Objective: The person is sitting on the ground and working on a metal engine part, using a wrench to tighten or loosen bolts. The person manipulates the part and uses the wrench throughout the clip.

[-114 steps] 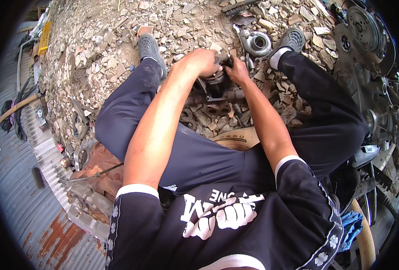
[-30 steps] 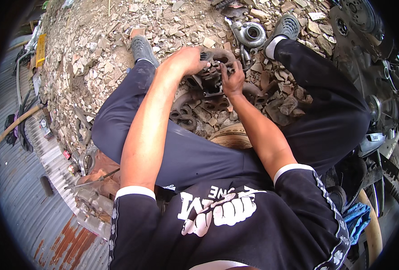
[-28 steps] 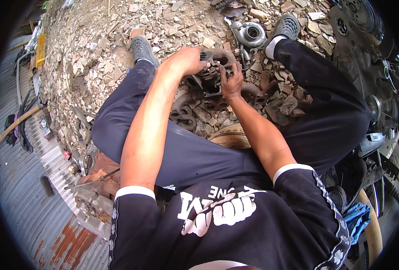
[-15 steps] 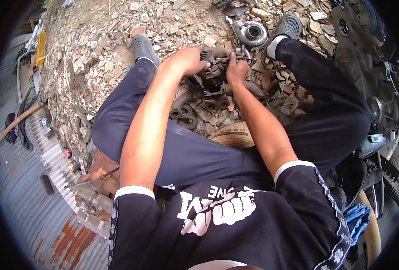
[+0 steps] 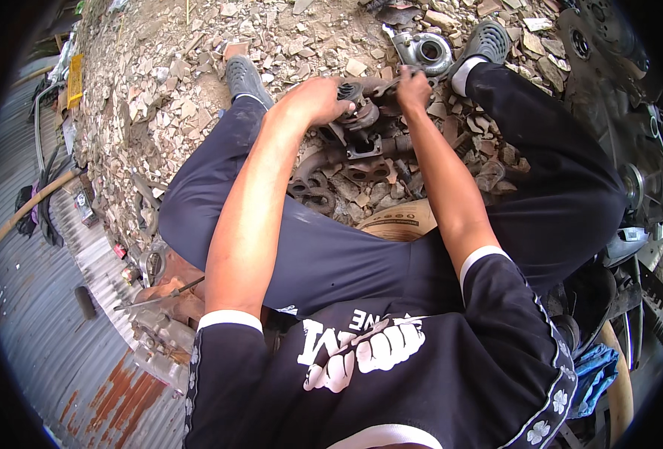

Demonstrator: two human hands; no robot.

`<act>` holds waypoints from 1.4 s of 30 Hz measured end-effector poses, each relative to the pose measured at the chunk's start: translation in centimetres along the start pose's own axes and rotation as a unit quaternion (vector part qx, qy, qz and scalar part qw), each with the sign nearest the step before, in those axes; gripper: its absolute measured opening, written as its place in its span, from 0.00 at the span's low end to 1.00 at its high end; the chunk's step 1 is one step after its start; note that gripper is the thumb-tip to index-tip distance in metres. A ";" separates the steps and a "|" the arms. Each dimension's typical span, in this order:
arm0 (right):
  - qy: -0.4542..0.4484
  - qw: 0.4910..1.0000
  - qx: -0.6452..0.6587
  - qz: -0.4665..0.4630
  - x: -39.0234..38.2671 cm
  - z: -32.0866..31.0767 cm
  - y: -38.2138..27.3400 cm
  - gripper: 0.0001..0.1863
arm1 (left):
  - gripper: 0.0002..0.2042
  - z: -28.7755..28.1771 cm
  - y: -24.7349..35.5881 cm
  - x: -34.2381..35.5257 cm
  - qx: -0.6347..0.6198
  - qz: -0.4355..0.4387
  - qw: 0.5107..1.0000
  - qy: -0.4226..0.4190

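Observation:
Between my bent legs, a dark, rusty turbocharger (image 5: 360,118) with a square flange sits among the stones. My left hand (image 5: 318,102) is closed around its upper left side, by a round ribbed part (image 5: 349,91). To the right, my right hand (image 5: 414,90) is closed on a thin metal tool that looks like a spanner (image 5: 384,87), its far end at the turbocharger's top. My fingers hide part of the tool. Rusty exhaust manifold pieces (image 5: 367,173) with round ports lie just below.
A cleaner silver turbocharger (image 5: 427,50) rests on the rubble near my right shoe (image 5: 489,41). Broken stones (image 5: 174,97) cover the ground. Corrugated metal sheets (image 5: 32,299) lie at the left, with metal castings (image 5: 159,337) beside me. Machine parts (image 5: 638,187) crowd the right side.
My right hand has moved up and right, away from the turbocharger's middle, and the spanner-like tool now shows more plainly. My left hand stays on the turbocharger. The whole view has shifted slightly.

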State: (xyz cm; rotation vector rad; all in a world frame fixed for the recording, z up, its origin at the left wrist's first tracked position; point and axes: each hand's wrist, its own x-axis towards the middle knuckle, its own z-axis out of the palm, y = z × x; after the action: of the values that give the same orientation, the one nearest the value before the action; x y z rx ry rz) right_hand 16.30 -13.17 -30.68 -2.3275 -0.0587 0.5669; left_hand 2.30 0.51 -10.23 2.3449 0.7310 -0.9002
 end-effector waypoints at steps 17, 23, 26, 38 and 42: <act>0.059 0.947 0.201 -0.242 -7.6 -1.1 1.7 0.13 | 0.24 0.3 0.1 -0.4 -0.003 -0.003 1.000 0.018; 0.043 0.948 0.194 -0.249 -8.4 -1.4 1.5 0.12 | 0.34 -0.3 0.5 -0.7 -0.002 0.008 1.000 0.014; 0.032 0.945 0.204 -0.252 -8.6 -1.1 1.8 0.12 | 0.34 -0.2 0.3 -0.4 0.006 0.022 1.000 0.015; -0.074 0.996 -0.047 -0.016 -0.9 0.4 0.2 0.27 | 0.23 0.0 0.5 -0.8 -0.003 -0.002 1.000 0.020; 0.012 0.998 0.064 0.001 -1.0 1.8 1.5 0.26 | 0.25 0.4 0.1 -0.3 -0.010 0.006 1.000 0.005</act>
State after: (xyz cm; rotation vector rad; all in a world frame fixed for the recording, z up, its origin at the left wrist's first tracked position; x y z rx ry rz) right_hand 14.44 -13.27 -32.47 -2.2107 -0.0077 0.5274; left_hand 1.99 0.10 -10.31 2.3354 0.7268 -0.8735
